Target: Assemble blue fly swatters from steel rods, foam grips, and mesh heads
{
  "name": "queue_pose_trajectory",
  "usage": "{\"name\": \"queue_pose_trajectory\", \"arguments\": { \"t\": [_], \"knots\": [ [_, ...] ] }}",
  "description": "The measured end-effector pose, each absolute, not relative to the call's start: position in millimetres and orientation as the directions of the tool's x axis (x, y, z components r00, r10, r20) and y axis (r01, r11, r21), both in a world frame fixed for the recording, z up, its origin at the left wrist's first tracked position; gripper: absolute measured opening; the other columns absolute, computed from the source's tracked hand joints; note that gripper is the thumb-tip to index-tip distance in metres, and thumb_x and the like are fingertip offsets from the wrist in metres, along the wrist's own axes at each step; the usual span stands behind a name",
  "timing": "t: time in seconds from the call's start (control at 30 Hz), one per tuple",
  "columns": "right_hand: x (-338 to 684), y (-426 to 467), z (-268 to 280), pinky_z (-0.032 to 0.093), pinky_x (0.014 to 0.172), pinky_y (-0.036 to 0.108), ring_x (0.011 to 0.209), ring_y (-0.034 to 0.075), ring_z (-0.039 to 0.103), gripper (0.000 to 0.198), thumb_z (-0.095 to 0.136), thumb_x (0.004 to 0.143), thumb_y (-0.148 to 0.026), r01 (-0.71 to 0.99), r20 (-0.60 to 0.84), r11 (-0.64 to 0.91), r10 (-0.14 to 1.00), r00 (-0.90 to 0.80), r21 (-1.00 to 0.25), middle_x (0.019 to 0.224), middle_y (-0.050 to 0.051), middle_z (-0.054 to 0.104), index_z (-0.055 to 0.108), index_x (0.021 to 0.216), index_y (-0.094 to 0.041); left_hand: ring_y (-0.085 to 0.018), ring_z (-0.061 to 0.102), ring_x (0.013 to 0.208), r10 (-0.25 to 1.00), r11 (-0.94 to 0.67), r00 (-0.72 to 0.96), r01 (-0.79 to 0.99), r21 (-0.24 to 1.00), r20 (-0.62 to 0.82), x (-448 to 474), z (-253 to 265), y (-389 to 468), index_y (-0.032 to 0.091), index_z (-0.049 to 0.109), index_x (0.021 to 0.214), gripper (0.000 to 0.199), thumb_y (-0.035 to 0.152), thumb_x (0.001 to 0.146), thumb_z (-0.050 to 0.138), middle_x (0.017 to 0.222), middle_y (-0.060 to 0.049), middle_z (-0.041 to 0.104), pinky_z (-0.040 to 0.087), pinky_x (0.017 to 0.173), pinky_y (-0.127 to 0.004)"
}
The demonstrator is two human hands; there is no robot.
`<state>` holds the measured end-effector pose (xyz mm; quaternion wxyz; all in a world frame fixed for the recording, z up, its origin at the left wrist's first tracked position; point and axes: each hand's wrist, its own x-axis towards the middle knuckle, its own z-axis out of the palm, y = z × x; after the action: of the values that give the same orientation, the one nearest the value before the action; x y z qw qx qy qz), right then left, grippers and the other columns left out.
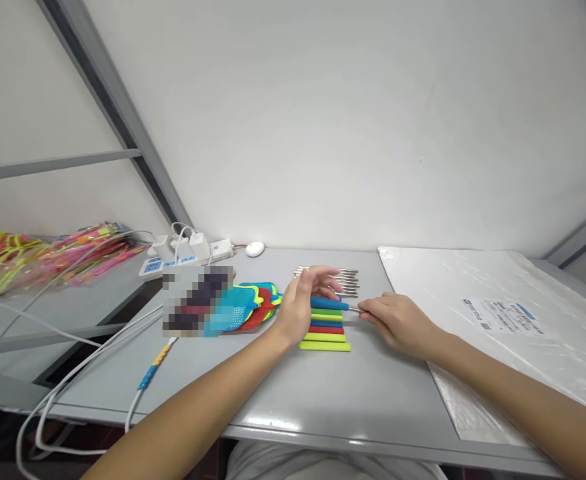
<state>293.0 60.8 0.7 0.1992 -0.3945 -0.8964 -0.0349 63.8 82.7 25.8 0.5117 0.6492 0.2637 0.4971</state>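
Observation:
My right hand (393, 323) pinches a thin metal rod (354, 308) whose left end meets a blue handle (330, 304). My left hand (300, 303) is open, its fingers apart and lifted over that handle. The handle's left end lies at my left palm; whether they touch I cannot tell. Below it, several green, blue, red and yellow-green handles (325, 338) lie side by side. Behind my left fingers is a row of metal rods (350, 275), partly covered. Left of my left hand, blue, red and green fly swatter heads (253, 313) overlap in a pile.
A white plastic-wrapped sheet (437, 287) with a label covers the table's right side. At the back left stand a power strip (185, 261) with plugs and a white oval device (255, 249). White cables (80, 370) loop over the left edge. Colourful bagged items (73, 257) lie further left.

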Motion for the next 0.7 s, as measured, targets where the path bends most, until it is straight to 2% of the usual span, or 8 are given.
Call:
{"name": "queue_pose_trajectory", "arguments": {
  "t": [0.13, 0.23, 0.33, 0.43, 0.53, 0.6, 0.7],
  "knots": [
    [294.3, 59.5, 6.3, 0.038, 0.061, 0.03, 0.065, 0.019, 0.058, 0.033, 0.033, 0.101, -0.036, 0.766, 0.365, 0.637, 0.736, -0.571, -0.085, 0.078, 0.006, 0.069, 0.062, 0.098, -0.02, -0.02, 0.064, 0.085, 0.864, -0.339, 0.353, -0.119, 0.933, 0.359, 63.0, 21.8, 84.3, 0.015, 0.066, 0.106, 0.069, 0.063, 0.095, 0.017, 0.088, -0.008, 0.067, 0.051, 0.083, -0.034],
    [300.6, 61.3, 17.5, 0.04, 0.061, 0.032, 0.068, 0.02, 0.061, 0.035, 0.032, 0.1, -0.039, 0.803, 0.329, 0.59, 0.777, -0.537, -0.085, 0.081, 0.007, 0.07, 0.063, 0.098, -0.022, -0.02, 0.064, 0.089, 0.871, -0.332, 0.377, -0.019, 0.943, 0.314, 65.0, 18.0, 85.5, 0.015, 0.069, 0.101, 0.068, 0.06, 0.096, 0.017, 0.091, -0.007, 0.068, 0.05, 0.085, -0.033],
    [308.4, 65.6, 27.7, 0.043, 0.062, 0.032, 0.073, 0.021, 0.062, 0.033, 0.033, 0.1, -0.038, 0.798, 0.333, 0.581, 0.793, -0.511, -0.158, 0.088, 0.007, 0.07, 0.062, 0.102, -0.023, -0.019, 0.064, 0.084, 0.839, -0.395, 0.461, 0.149, 0.907, 0.29, 68.7, 16.7, 81.8, 0.017, 0.067, 0.106, 0.053, 0.052, 0.097, 0.029, 0.097, -0.006, 0.069, 0.051, 0.081, -0.031],
    [315.4, 70.5, 31.5, 0.045, 0.071, 0.035, 0.078, 0.021, 0.061, 0.03, 0.036, 0.099, -0.033, 0.762, 0.338, 0.626, 0.762, -0.553, -0.165, 0.087, 0.007, 0.068, 0.064, 0.101, -0.023, -0.02, 0.064, 0.096, 0.744, -0.581, 0.581, 0.318, 0.749, 0.33, 71.0, 17.3, 73.9, 0.021, 0.06, 0.12, 0.035, 0.039, 0.095, 0.043, 0.112, -0.005, 0.068, 0.048, 0.086, -0.031],
    [321.0, 74.5, 30.1, 0.044, 0.076, 0.038, 0.081, 0.022, 0.06, 0.029, 0.039, 0.099, -0.03, 0.73, 0.311, 0.674, 0.722, -0.619, -0.113, 0.085, 0.007, 0.067, 0.067, 0.095, -0.023, -0.022, 0.059, 0.109, 0.617, -0.734, 0.714, 0.37, 0.57, 0.331, 71.0, 18.6, 66.6, 0.023, 0.049, 0.133, 0.039, 0.029, 0.095, 0.041, 0.128, -0.006, 0.061, 0.044, 0.094, -0.034],
    [324.0, 77.1, 28.7, 0.043, 0.078, 0.038, 0.086, 0.022, 0.058, 0.028, 0.042, 0.098, -0.03, 0.711, 0.312, 0.696, 0.7, -0.642, -0.099, 0.09, 0.007, 0.066, 0.069, 0.094, -0.024, -0.022, 0.058, 0.109, 0.572, -0.774, 0.765, 0.382, 0.505, 0.297, 70.6, 19.6, 63.7, 0.023, 0.043, 0.138, 0.043, 0.028, 0.095, 0.041, 0.127, -0.007, 0.06, 0.044, 0.093, -0.034],
    [326.8, 81.8, 27.5, 0.041, 0.079, 0.037, 0.093, 0.023, 0.055, 0.027, 0.047, 0.096, -0.031, 0.709, 0.364, 0.702, 0.68, -0.636, -0.071, 0.099, 0.009, 0.064, 0.073, 0.093, -0.025, -0.024, 0.057, 0.106, 0.525, -0.811, 0.81, 0.383, 0.443, 0.26, 71.5, 20.4, 61.6, 0.023, 0.045, 0.135, 0.044, 0.034, 0.093, 0.047, 0.118, -0.009, 0.063, 0.044, 0.09, -0.035]
  ]
}}
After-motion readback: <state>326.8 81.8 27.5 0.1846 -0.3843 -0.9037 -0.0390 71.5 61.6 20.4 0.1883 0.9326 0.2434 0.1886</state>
